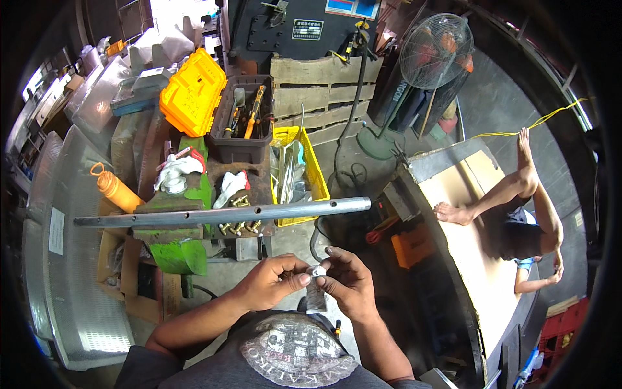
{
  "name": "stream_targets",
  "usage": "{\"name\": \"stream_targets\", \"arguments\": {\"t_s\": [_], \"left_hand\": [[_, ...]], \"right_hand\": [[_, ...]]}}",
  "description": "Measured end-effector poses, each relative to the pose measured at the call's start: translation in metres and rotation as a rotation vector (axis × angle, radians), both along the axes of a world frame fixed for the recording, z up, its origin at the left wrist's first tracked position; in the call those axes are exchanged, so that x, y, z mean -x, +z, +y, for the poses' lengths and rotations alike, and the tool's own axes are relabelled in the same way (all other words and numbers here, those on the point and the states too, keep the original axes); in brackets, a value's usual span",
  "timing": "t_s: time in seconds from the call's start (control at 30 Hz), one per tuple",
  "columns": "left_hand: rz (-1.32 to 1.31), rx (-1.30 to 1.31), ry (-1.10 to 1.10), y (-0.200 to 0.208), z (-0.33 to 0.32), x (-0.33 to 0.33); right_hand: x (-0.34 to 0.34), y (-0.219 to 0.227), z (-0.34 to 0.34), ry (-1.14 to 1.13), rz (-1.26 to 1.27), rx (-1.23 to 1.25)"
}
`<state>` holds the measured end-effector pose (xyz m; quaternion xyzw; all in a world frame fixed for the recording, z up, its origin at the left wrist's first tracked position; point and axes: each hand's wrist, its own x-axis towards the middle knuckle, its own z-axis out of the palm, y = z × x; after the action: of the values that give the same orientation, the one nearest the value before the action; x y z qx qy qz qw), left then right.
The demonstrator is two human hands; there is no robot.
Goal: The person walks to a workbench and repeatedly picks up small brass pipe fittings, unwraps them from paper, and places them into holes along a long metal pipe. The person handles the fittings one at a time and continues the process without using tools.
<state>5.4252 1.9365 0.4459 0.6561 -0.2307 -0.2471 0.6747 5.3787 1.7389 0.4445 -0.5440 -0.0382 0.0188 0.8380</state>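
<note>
In front of my chest, my left hand (280, 280) and my right hand (347, 279) meet, both pinched on a small white round piece (316, 271). Its exact kind is too small to make out. Beyond them a long metal pipe (291, 209) with several holes along its side lies across the workbench, its right end sticking out past the edge. Several brass fittings (240, 227) are grouped by the pipe. White work gloves with red cuffs (173, 176) rest behind it.
An open toolbox (243, 146) with a yellow lid stands behind the pipe, beside a yellow crate (319, 178). An orange bottle (118, 189) is at left. On the right, another person (512, 214) lies on a cardboard-covered platform (453, 266). A fan (435, 52) stands behind.
</note>
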Motion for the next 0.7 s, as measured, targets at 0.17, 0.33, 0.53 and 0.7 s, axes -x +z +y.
{"name": "stream_targets", "arguments": {"t_s": [0.17, 0.33, 0.53, 0.7], "left_hand": [[0.042, 0.026, 0.05, -0.01, -0.031, 0.011], [-0.085, -0.104, 0.069, 0.001, -0.056, 0.02], [-0.101, -0.115, 0.12, -0.004, -0.079, 0.032], [-0.202, -0.12, 0.122, -0.007, -0.09, 0.042]], "right_hand": [[0.006, 0.001, -0.04, 0.112, 0.032, 0.021], [0.009, 0.004, -0.071, 0.164, 0.124, 0.037], [0.015, -0.002, -0.09, 0.226, 0.135, 0.01], [0.023, -0.01, -0.101, 0.305, 0.162, -0.065]]}}
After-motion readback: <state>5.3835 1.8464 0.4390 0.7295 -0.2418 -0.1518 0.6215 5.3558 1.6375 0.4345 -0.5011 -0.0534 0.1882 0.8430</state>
